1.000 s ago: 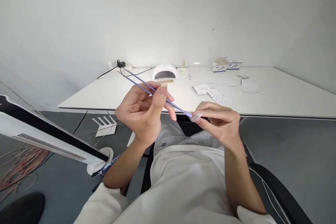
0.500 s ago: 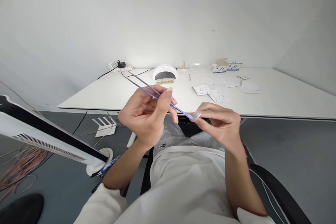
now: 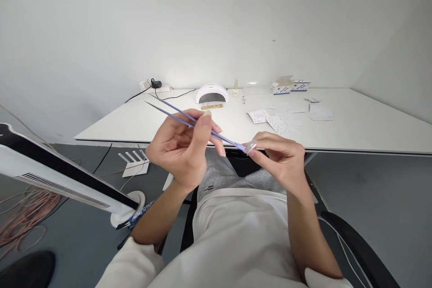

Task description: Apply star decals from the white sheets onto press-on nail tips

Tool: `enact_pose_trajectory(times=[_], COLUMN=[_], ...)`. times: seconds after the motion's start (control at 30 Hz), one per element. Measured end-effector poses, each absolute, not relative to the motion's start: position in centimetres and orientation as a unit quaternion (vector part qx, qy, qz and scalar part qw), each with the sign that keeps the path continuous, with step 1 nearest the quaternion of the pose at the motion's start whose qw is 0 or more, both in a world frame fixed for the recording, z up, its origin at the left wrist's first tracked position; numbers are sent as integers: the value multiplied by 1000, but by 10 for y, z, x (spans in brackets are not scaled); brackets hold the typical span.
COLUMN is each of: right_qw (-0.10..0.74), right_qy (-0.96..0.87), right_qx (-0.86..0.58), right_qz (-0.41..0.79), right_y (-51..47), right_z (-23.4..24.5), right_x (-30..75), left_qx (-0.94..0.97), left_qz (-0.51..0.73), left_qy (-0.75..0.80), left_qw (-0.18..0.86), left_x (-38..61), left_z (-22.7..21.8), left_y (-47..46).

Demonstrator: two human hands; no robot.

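Purple tweezers (image 3: 178,119) lie in the grip of my left hand (image 3: 184,148), pinched between thumb and fingers. Their two pointed prongs spread apart toward the upper left, and the joined end points right. That joined end meets a small clear, shiny oval piece (image 3: 250,146) at the fingertips of my right hand (image 3: 281,155). The thumb and fingers of the right hand are closed on this piece; its exact kind I cannot make out. Both hands are held above my lap, in front of the table's near edge.
On the white table (image 3: 141,126) stand a nail lamp (image 3: 212,92), a small bottle (image 3: 235,90) and an open box (image 3: 282,85). A wooden strip (image 3: 212,106) lies before the lamp. Dotted sheets (image 3: 280,123) lie to the right. Left of me are a white tower-like appliance (image 3: 67,175) and a router (image 3: 135,167).
My left hand has shifted slightly left, and the tweezers' prongs have moved left and down. My right hand has drifted a little left with the clear piece.
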State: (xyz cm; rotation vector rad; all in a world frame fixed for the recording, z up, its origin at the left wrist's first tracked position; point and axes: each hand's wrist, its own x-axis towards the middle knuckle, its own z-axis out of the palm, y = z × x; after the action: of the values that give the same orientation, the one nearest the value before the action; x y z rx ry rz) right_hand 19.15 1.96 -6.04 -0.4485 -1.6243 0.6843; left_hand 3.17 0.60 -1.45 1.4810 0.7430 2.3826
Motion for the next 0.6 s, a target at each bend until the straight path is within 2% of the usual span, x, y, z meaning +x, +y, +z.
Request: enact_pose_trajectory(times=[0.3,0.6], right_qw=[611,597], right_qy=[-710,-728], right_qx=[-178,-183], right_qz=[302,283], right_y=[18,18], right_z=[-60,-62], right_x=[191,192], left_qx=[516,502], left_qz=[803,815], left_qy=[249,250], left_qw=[166,144], left_x=[32,32], left_z=[-18,-19], left_y=[13,12])
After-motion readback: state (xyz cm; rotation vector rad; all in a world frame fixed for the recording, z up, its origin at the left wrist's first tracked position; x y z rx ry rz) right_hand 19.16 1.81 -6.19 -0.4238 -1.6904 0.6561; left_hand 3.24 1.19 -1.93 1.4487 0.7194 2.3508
